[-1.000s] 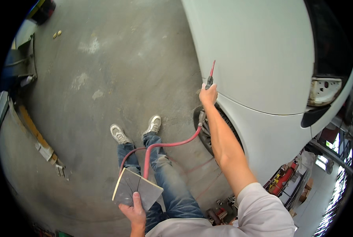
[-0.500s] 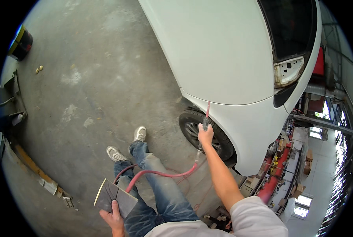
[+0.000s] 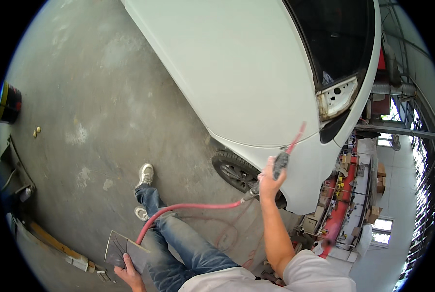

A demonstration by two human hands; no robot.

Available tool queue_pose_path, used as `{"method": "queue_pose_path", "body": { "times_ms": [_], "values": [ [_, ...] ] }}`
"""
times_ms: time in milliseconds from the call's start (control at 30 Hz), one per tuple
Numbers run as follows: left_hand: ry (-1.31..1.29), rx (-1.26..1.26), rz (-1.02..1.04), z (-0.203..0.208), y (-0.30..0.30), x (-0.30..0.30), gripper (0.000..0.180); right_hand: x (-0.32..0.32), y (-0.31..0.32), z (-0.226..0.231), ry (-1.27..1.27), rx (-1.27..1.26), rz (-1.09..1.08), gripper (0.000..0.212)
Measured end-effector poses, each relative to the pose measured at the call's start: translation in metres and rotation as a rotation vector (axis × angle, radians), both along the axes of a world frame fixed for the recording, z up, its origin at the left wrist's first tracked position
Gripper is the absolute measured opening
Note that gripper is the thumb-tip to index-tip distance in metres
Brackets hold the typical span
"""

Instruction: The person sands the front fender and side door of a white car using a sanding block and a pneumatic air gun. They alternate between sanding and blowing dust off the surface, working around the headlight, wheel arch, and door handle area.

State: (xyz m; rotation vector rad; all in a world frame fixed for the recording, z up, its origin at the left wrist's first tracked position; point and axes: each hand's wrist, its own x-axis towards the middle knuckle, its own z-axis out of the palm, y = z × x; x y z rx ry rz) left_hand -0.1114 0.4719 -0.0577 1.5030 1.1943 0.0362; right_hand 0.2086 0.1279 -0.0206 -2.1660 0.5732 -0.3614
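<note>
My right hand [image 3: 271,184] is wrapped round a dark air blow gun [image 3: 280,163]. Its thin red nozzle points up and to the right, over the seam between the white car's door [image 3: 237,73] and fender [image 3: 300,168]. From the gun's lower end a red air hose [image 3: 193,206] curves left across my legs and passes behind a flat grey rectangular sheet [image 3: 120,248]. This creased sheet has a pale edge; my left hand [image 3: 129,273] pinches it with the thumb on top. I cannot tell whether the nozzle touches the car.
A wheel [image 3: 234,170] sits under the fender. On the right are a red workbench [image 3: 338,214] with clutter and cardboard boxes [image 3: 374,213]. A dark bucket [image 3: 10,103] stands far left, and a long yellowish strip [image 3: 52,238] lies on the floor lower left. Hose loops trail behind my legs.
My right hand has moved right and slightly down with the blow gun, which now tilts to the right. My left hand and the sheet are lower and further left. The view has shifted, and my feet have stepped.
</note>
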Motion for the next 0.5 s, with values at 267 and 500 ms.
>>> {"method": "queue_pose_path", "body": {
  "times_ms": [267,500],
  "values": [
    [-0.003,0.139,0.087,0.017,0.050,0.059,0.025,0.049,0.068,-0.156,0.357,-0.321,0.275,0.030],
    [-0.018,0.183,0.127,0.018,0.069,0.091,0.025,0.084,0.090,-0.120,0.400,-0.209,0.214,0.032]
  ]
}}
